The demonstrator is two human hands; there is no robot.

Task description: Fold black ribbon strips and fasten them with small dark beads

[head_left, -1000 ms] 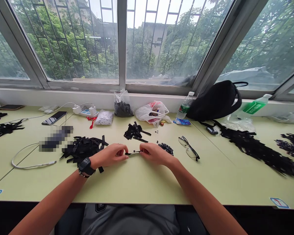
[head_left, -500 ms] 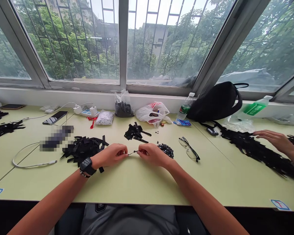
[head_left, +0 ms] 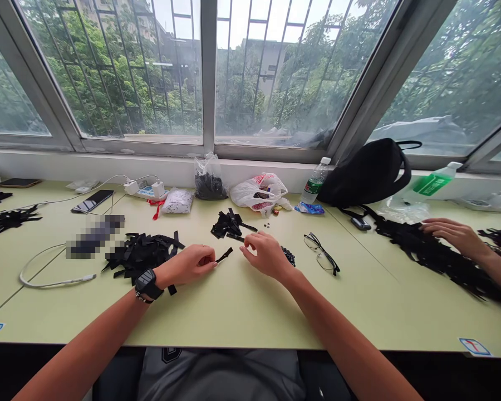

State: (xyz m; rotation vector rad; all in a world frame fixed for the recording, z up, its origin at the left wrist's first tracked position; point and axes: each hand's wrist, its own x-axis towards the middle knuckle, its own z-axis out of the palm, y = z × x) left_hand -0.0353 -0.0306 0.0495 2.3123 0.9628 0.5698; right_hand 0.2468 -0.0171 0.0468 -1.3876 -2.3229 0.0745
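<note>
Pinched between the fingers of my left hand [head_left: 192,262] is a short black strip [head_left: 224,255], its free end pointing up and right. My right hand [head_left: 266,254] is apart from it, thumb and forefinger parted, with nothing visible in the fingers. Just beyond those fingertips lies a small pile of black strips [head_left: 226,224]; one strip end reaches toward them. Small shiny dark round pieces [head_left: 289,256] are heaped beside my right hand, which partly hides them. A larger heap of black strips [head_left: 144,253] lies left of my left hand, near the wristwatch [head_left: 149,284].
Eyeglasses [head_left: 322,255] lie right of the round pieces. Along the window stand plastic bags [head_left: 256,194], a bottle [head_left: 314,182] and a black backpack [head_left: 365,174]. A white cable [head_left: 58,285] curls at left. At right, another person's hand [head_left: 453,235] rests on black material [head_left: 430,253].
My right hand has let go of the strip's end and moved up, its fingers opening. The left hand keeps its hold in nearly the same place.
</note>
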